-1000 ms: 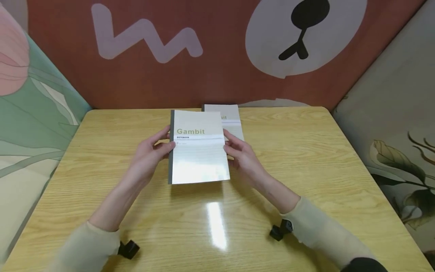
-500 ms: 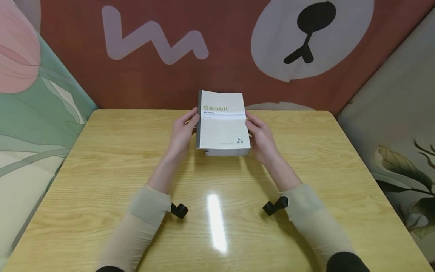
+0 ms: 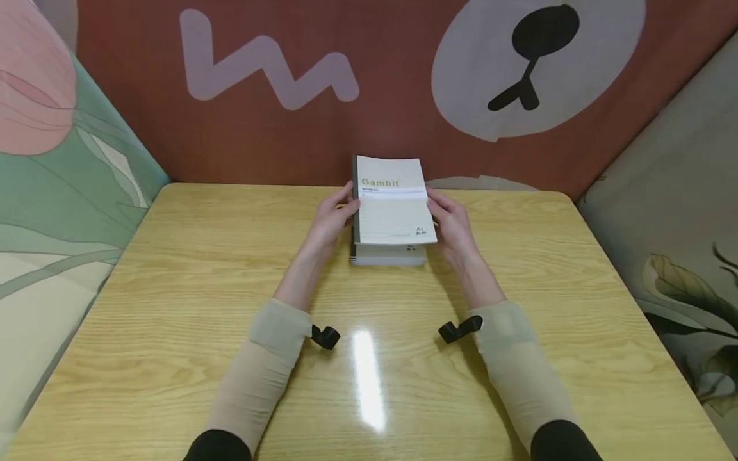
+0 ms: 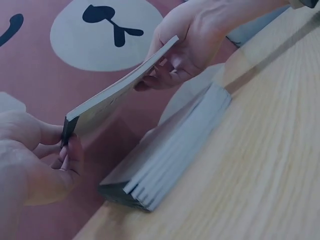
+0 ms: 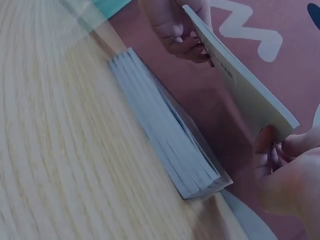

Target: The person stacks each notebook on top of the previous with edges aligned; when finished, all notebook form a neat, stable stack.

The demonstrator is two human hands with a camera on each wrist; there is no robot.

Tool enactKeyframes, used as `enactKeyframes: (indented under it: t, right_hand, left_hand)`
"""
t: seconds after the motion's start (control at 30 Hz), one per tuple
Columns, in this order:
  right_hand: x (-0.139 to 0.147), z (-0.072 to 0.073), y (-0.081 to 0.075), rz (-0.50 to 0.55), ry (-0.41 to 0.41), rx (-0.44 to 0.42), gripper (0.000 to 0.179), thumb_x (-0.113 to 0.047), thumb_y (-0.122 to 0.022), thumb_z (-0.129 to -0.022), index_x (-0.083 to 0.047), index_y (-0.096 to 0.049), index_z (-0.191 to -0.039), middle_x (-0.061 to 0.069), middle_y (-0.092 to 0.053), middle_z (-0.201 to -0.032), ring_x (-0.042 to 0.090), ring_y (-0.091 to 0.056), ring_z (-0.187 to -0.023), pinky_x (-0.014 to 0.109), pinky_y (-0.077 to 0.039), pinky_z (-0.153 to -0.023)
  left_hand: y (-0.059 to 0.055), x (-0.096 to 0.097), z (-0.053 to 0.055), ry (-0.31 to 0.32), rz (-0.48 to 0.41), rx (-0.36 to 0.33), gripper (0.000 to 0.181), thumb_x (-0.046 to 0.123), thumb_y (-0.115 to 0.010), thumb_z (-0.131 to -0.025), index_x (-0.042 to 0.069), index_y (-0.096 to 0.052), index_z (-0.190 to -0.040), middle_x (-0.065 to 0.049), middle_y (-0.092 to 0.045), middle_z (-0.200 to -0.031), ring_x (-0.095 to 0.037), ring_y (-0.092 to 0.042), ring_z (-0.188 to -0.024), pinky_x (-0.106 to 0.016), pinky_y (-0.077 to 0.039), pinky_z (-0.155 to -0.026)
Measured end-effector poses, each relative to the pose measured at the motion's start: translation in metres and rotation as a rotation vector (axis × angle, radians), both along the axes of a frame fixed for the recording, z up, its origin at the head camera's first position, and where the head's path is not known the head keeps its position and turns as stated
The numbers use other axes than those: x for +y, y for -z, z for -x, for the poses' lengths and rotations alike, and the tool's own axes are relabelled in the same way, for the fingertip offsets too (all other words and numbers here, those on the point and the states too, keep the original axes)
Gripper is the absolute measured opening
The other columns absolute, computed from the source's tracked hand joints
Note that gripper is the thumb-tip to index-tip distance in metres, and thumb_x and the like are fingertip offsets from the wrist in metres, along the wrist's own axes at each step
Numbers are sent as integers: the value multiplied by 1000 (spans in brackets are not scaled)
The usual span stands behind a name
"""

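Note:
A notebook (image 3: 394, 214) with a dark spine and "Gambit" on its pale cover is held level above a stack of notebooks (image 3: 389, 258). My left hand (image 3: 331, 221) pinches the spine side, thumb on top. On the opposite edge my right hand (image 3: 452, 224) grips the notebook between thumb and fingers. In the left wrist view a gap shows between the held notebook (image 4: 117, 85) and the stack (image 4: 170, 150) below it. The right wrist view shows the same gap, with the stack's page edges (image 5: 160, 125) lying on the table.
The wooden table (image 3: 173, 307) runs back to a reddish-brown wall (image 3: 392, 128) with a printed bear face. Patterned walls stand at the left and right. The stack lies near the table's back edge. A small black wrist camera (image 3: 325, 337) hangs at the left cuff.
Both hands have carried the notebook away from me and to the right, from in front of the stack to over it. In the last half second it has shifted slightly right.

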State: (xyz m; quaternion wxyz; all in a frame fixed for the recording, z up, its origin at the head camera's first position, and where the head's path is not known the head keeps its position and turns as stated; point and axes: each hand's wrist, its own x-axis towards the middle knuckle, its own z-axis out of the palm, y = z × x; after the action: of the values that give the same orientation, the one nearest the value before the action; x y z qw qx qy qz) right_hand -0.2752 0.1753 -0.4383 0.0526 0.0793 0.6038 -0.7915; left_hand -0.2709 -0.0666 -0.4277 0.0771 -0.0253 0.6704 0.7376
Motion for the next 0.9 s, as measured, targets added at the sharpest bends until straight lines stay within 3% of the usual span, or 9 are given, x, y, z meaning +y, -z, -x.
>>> enactKeyframes:
  t: [0.1,0.27,0.5,0.7,0.9]
  right_hand:
    - [0,0,3,-25,-7,3,43,-18,-53,-107,-14,-55,-150,-1,-66,-128,10,-61,-108,20,-57,-80]
    - [-2,2,11,-59,-26,13,43,-16,-52,-108,-13,-53,-151,3,-64,-133,8,-62,-106,21,-56,-83]
    - [-1,5,18,-104,-32,26,44,-13,-49,-109,-12,-50,-153,12,-51,-156,6,-62,-106,20,-55,-85]
    - [3,6,21,-130,-35,-1,45,-14,-51,-108,-14,-50,-153,12,-52,-155,5,-64,-103,19,-56,-84]
    - [3,6,23,-162,-49,-1,45,-13,-51,-108,-11,-49,-153,14,-51,-156,7,-62,-105,19,-55,-86]
  left_hand:
    - [6,-2,0,22,20,-9,58,13,-56,-106,17,-37,-160,2,-45,-113,-14,-44,-106,-45,-42,-104]
    - [14,-5,1,27,81,8,57,14,-54,-107,14,-35,-161,-1,-45,-120,-14,-42,-116,-34,-43,-102]
    - [23,-4,3,19,128,26,56,13,-56,-106,14,-39,-159,-2,-47,-119,-15,-45,-108,-33,-45,-98]
    - [29,-4,5,60,114,1,59,11,-56,-105,16,-37,-160,-5,-47,-125,-15,-45,-109,-31,-45,-98]
    - [34,-5,5,76,155,-12,59,11,-55,-106,19,-36,-161,-11,-48,-135,-17,-45,-109,-28,-45,-94]
